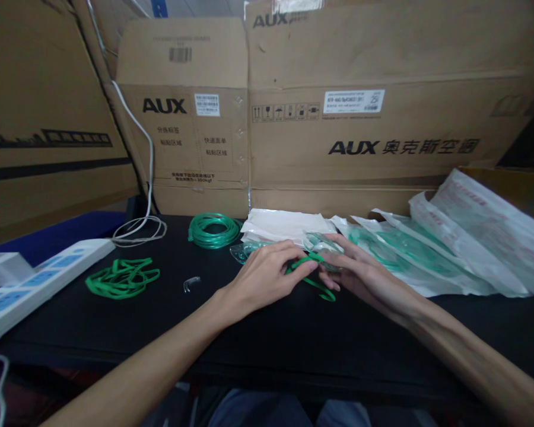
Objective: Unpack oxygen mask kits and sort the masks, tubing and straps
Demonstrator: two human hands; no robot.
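My left hand (267,274) and my right hand (360,270) meet at the middle of the black table (115,326). Both pinch a green elastic strap (314,279) that loops down onto the table between them. Under my fingers lies a clear plastic mask (314,242), partly hidden by both hands. A coil of green tubing (213,229) rests just behind my left hand. To the left lies a loose pile of green straps (122,277), and a small clear clip (191,283) sits beside it.
Sealed packets with green parts inside (449,249) are stacked at the right. A white packet (285,225) lies behind the hands. A white power strip (35,284) and a white cable (137,228) occupy the left. Cardboard boxes (338,118) wall the back.
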